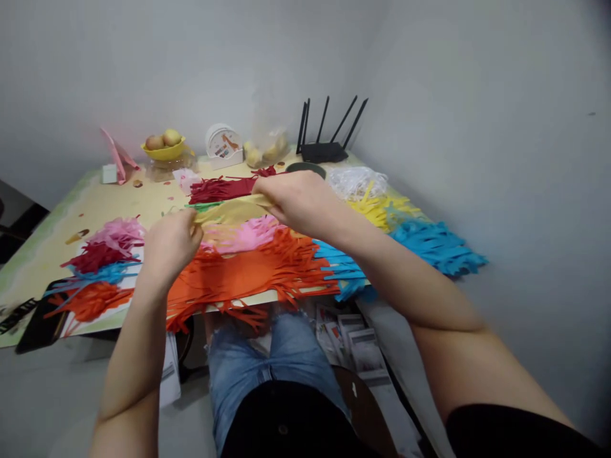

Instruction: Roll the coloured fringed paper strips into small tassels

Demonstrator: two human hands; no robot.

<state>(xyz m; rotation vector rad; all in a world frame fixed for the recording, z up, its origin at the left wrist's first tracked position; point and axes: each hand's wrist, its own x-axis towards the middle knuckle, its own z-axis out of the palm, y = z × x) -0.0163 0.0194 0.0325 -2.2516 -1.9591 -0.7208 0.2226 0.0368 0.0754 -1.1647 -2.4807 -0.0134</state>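
Observation:
A strip of yellow paper (233, 210) is stretched between my two hands above the table. My left hand (170, 245) pinches its left end, and my right hand (303, 200) grips the right end with the fingers curled. Beneath it lie pink fringed paper (252, 234) and a wide orange fringed sheet (233, 273) that hangs over the front edge. Dark red fringed paper (222, 189) lies behind the strip, with a bit of green paper (205, 206) near my left hand. Blue fringed paper (436, 248) and yellow fringed paper (370, 208) are at the right.
Pink, red, blue and orange tassels (98, 299) lie at the left beside a dark phone (42, 321). Along the back of the table (95, 200) stand a yellow fruit bowl (165, 151), a white coaster holder (224, 147) and a black router (324, 151). White string (358, 182) lies right.

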